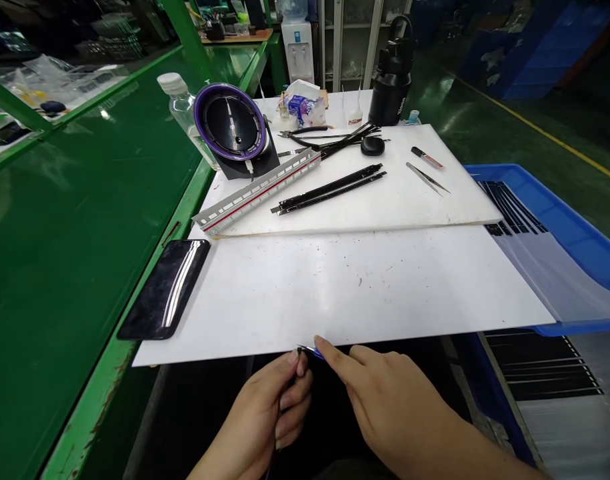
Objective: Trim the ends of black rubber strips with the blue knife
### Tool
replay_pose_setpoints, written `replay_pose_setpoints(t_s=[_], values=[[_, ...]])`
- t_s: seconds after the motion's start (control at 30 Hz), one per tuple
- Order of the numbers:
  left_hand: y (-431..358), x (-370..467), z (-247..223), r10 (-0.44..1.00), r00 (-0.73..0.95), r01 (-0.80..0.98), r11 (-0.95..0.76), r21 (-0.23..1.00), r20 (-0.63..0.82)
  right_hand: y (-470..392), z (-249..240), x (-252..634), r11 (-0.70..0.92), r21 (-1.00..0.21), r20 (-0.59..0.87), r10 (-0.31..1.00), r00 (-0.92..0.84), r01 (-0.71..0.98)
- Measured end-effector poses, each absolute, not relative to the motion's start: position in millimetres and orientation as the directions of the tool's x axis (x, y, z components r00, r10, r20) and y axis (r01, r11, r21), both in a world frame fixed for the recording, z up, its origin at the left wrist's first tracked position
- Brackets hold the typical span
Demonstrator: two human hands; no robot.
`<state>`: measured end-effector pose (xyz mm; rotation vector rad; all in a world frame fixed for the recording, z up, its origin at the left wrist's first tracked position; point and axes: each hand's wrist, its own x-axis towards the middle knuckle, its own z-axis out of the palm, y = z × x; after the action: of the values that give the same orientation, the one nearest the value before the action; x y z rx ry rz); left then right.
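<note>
Just below the table's front edge, my left hand [275,407] pinches a thin dark strip [299,353] between thumb and forefinger. Only the strip's small end shows above the fingers. My right hand [395,393] is closed around a small blue-handled tool [315,353], its forefinger stretched along it. The tool's slim metal tip points left and meets or nearly meets the strip's end. Most of the handle is hidden by the hand, and I cannot make out the exact kind of tool.
A phone [165,290] lies at the table's left edge. On the white foam board [449,173] are black strips [329,189], a scale ruler [259,193], tweezers [427,178] and pliers [305,137]. A purple-rimmed fan [229,123] stands behind. At right sits a blue tray [539,193].
</note>
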<state>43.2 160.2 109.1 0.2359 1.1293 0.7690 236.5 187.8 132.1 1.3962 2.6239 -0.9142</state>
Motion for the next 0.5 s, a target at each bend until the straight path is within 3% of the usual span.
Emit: replay_pose_setpoints(t_s=[0.5], values=[[160.8, 52.1, 113.9, 0.669, 0.131, -0.386, 0.714, 0.584, -0.732, 187.4, 134.7, 234.3, 0.506, -0.391, -0.295, 0.723, -0.625, 0.769]])
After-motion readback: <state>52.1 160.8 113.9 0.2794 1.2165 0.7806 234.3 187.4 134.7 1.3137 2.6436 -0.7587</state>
